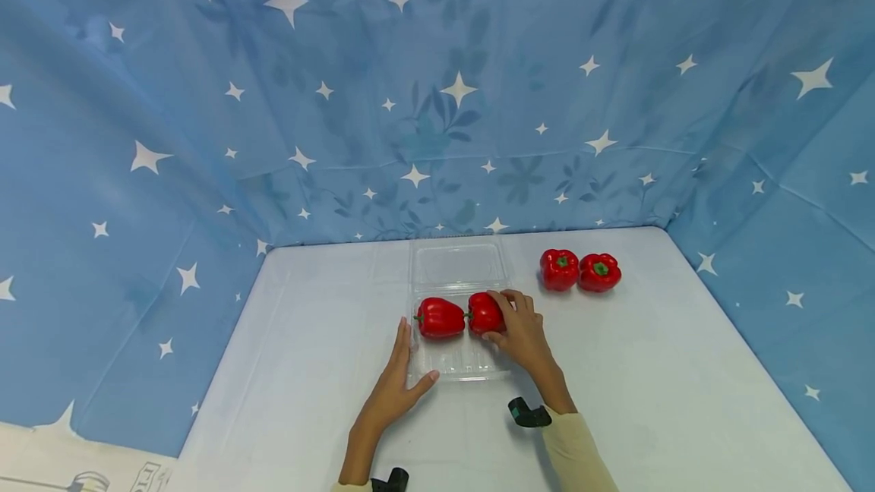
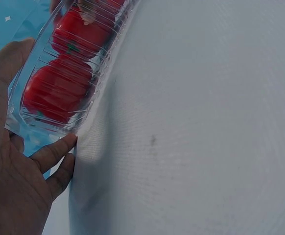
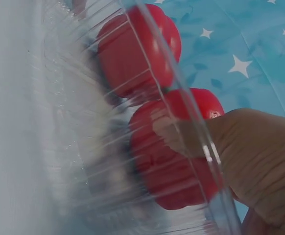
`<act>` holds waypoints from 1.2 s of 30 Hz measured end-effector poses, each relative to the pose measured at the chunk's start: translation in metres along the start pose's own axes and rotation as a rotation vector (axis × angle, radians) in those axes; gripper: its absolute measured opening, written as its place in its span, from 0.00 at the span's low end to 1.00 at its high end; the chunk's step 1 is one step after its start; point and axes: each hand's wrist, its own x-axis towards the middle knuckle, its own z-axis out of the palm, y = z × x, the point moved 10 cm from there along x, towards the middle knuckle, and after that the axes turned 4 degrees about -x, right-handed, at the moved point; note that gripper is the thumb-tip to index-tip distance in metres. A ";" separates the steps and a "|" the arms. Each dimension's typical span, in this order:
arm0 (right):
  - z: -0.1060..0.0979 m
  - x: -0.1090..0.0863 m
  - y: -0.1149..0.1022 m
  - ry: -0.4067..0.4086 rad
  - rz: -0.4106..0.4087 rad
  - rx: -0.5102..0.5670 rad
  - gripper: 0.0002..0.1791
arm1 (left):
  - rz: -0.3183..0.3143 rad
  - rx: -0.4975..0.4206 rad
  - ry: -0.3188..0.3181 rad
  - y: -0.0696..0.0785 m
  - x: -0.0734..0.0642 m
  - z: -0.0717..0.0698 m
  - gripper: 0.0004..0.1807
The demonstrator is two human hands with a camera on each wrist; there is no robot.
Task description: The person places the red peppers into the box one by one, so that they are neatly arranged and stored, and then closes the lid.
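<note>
Head view: we observe the right hand with fingers and thumb clamped on a glossy red bell pepper, at the right of a clear rectangular plastic container; a second red pepper lies left of it. Two loose red peppers sit far right.

Left wrist view: we note the left hand, thumb and fingers apart, at the container's left end.

Right wrist view: we see the right thumb against the clamped pepper.

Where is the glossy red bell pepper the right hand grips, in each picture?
Head: below and right of centre, the glossy red bell pepper gripped by the right hand.
Left wrist: top left, the higher pepper.
Right wrist: right of centre, the lower pepper.
Shared landmark: the clear plastic container around it.
</note>
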 end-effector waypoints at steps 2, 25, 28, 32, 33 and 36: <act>0.001 0.000 0.000 -0.010 0.001 0.008 0.48 | 0.001 0.003 0.000 0.001 0.000 0.000 0.55; 0.001 -0.002 0.002 -0.005 -0.002 0.057 0.46 | -0.007 0.022 -0.001 -0.002 0.000 -0.001 0.55; 0.000 -0.003 0.002 -0.008 0.000 0.074 0.46 | -0.012 0.028 -0.003 -0.002 0.000 0.000 0.55; -0.002 -0.004 0.003 -0.011 0.003 0.117 0.44 | -0.011 0.025 -0.004 -0.001 0.000 0.000 0.55; -0.002 -0.004 0.004 -0.011 0.004 0.130 0.44 | -0.011 0.025 -0.003 0.000 0.000 -0.001 0.55; -0.005 -0.004 0.004 -0.006 0.002 0.176 0.42 | 0.002 0.020 -0.001 0.001 0.000 -0.001 0.55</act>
